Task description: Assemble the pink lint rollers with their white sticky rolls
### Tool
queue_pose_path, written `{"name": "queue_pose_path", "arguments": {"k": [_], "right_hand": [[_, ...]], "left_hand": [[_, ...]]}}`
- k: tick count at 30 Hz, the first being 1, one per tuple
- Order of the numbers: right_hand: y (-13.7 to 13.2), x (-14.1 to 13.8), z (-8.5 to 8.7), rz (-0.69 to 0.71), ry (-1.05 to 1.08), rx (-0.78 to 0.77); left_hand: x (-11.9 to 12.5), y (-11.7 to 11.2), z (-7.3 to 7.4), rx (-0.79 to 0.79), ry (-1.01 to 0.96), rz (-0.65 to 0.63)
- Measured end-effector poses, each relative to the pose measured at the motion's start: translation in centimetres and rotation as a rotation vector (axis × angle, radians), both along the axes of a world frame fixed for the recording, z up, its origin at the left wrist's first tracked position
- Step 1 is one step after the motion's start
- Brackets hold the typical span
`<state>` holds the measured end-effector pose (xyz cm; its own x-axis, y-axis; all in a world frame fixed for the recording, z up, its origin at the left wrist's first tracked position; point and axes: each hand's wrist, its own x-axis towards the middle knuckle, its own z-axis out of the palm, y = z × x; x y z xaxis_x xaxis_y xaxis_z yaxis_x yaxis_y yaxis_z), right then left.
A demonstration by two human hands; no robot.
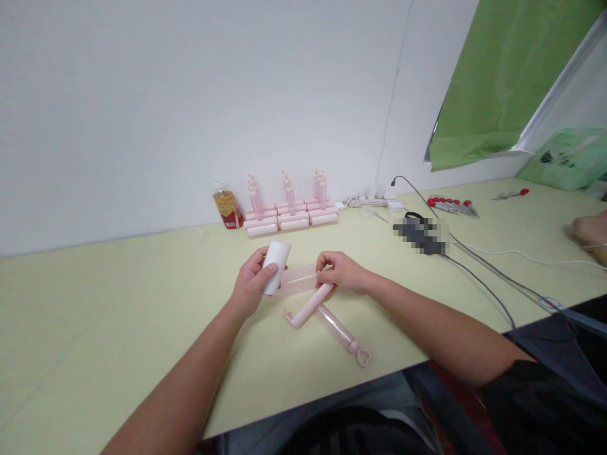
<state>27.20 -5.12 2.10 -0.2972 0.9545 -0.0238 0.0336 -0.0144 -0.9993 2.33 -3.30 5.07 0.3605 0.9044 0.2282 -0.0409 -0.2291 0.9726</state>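
Note:
My left hand [253, 284] is closed around a white sticky roll [275, 265], held just above the pale green table [118, 328]. A translucent sheet [298, 281] stretches from the roll to my right hand [342, 272], which pinches its free end. Under my right hand lies a pink roller handle [308, 306] flat on the table. A clear tube with a pink heart-shaped loop [342, 332] lies beside it, nearer the front edge.
Several pink lint rollers [291, 212] stand in rows against the white wall, with a yellow bottle [227, 207] to their left. A power strip [374, 199], cables [488, 268], red-handled tools [453, 205] and a green bag [566, 158] are at right. Another person's hand [592, 235] rests at the right edge.

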Motion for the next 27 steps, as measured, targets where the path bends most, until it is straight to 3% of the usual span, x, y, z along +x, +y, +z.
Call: {"name": "queue_pose_path", "arguments": {"k": [9,15,20,27], "right_hand": [[1.3,0.0,-2.3,-0.228,-0.363,0.235],[1.4,0.9,-2.0,-0.319,-0.567,0.411],[0.8,0.8,-0.7,-0.349,-0.575,0.516],[-0.6,-0.6,0.3,-0.273,-0.458,0.652]], "left_hand": [[0.5,-0.8,-0.2,0.049,-0.043,-0.086],[0.4,-1.1,-1.0,0.098,0.035,-0.163],[0.1,-1.2,-1.1,0.161,0.268,-0.242],[0.2,-0.3,-2.9,0.366,0.403,-0.098]]}}
